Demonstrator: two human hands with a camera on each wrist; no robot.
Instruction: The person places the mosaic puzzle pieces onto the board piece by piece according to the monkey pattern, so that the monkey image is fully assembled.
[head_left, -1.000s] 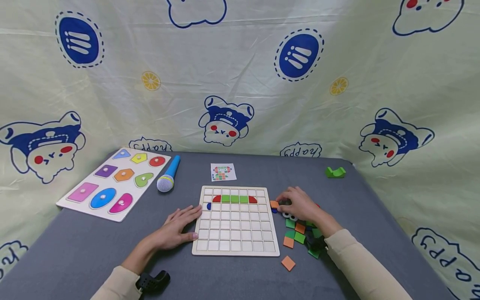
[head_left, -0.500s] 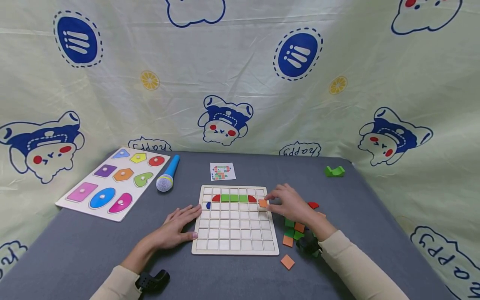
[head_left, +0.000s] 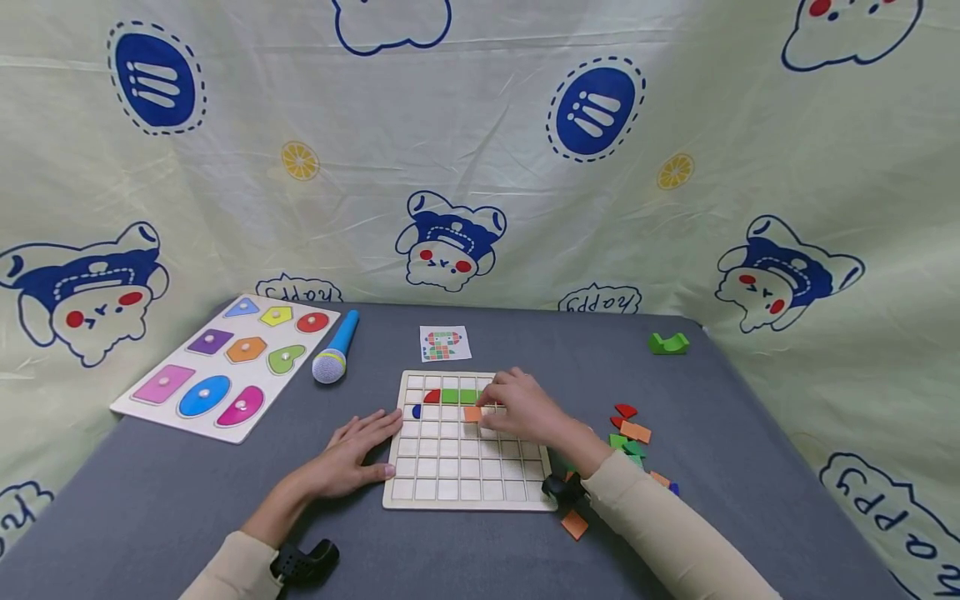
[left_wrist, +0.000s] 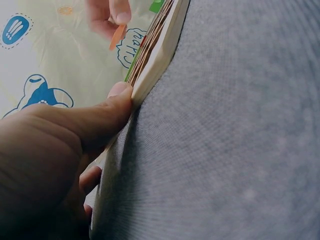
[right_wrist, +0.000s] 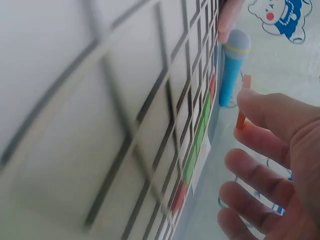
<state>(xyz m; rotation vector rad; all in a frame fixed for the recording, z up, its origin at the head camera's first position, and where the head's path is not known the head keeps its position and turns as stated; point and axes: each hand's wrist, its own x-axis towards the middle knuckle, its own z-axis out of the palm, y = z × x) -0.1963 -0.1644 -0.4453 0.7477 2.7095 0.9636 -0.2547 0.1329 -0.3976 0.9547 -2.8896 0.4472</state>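
A wooden grid board (head_left: 468,505) lies on the grey table. Along one row run a red piece (head_left: 432,397) and green squares (head_left: 459,397); a blue piece (head_left: 417,412) sits one row lower at the left. Over that lower row, my right hand (head_left: 525,408) pinches an orange square tile (head_left: 471,414) between thumb and index finger, its other fingers loose. The right wrist view shows this tile (right_wrist: 241,120) held above the board surface. My left hand (head_left: 345,458) rests with extended fingers at the board's left edge, and the left wrist view has its thumb (left_wrist: 120,92) against the rim.
Loose tiles (head_left: 636,432) lie right of the board, partly behind the right forearm. Behind the board is a printed pattern card (head_left: 446,343). A blue toy microphone (head_left: 341,346) and a shape puzzle board (head_left: 176,412) lie left; a green curved block (head_left: 669,344) sits back right.
My right hand has carried the orange tile leftward from beside the board's right edge to over its middle columns. The left hand has stayed at the left edge.
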